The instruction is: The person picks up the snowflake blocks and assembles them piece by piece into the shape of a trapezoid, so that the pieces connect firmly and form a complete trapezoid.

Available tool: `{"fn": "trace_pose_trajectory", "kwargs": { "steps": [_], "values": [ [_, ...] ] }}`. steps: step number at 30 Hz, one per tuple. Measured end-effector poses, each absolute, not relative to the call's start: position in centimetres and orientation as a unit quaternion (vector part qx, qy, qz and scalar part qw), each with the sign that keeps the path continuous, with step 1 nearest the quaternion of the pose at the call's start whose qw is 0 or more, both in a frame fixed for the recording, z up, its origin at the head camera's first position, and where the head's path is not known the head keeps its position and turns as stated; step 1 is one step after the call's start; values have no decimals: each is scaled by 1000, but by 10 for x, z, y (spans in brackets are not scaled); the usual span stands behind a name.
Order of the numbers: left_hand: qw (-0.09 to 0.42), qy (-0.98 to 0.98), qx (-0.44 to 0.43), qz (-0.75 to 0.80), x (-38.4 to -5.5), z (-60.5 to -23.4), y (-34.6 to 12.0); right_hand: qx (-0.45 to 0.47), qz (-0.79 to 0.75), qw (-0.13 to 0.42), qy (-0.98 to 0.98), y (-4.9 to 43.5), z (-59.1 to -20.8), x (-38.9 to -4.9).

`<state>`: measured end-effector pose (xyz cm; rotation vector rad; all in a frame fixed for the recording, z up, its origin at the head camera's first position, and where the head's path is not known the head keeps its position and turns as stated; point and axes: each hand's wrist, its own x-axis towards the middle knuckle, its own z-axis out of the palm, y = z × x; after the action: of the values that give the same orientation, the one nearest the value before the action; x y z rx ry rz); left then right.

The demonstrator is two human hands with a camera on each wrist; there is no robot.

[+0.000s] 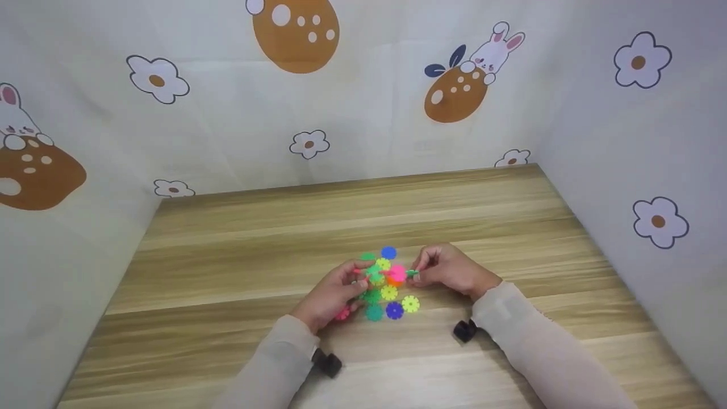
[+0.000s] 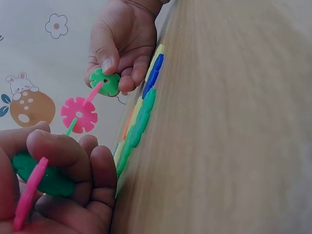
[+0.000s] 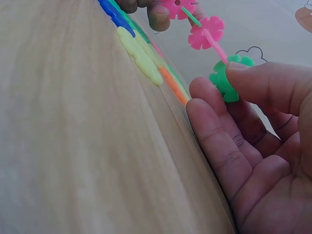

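Pink and green notched plastic snowflake discs are slotted edge to edge in a chain, held between both hands above the table. My left hand grips the chain's left part, its fingers curled round a dark green disc beside a pink disc. At the other end my right hand pinches a green disc between thumb and fingers. That green disc joins a pink disc in the middle of the chain. My left fingers hide part of the chain.
Loose discs lie on the wood-grain table under and around the hands: a blue disc, a yellow disc, a dark blue disc, an orange disc and several others. A patterned cloth hangs behind the table.
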<state>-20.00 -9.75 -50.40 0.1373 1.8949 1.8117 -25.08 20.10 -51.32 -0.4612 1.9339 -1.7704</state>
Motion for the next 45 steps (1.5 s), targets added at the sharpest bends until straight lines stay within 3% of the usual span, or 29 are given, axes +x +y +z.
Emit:
{"fn": "trace_pose_trajectory", "kwargs": {
  "steps": [8, 18, 45],
  "values": [
    [244, 694, 67, 674, -200, -507, -96, -185, -638, 233, 710, 200, -514, -250],
    [239, 701, 50, 670, -201, -507, -95, -143, -631, 200, 735, 197, -514, -248],
    [243, 704, 45, 665, -200, -504, -93, -142, -619, 210, 743, 198, -514, -251]
  ]
}}
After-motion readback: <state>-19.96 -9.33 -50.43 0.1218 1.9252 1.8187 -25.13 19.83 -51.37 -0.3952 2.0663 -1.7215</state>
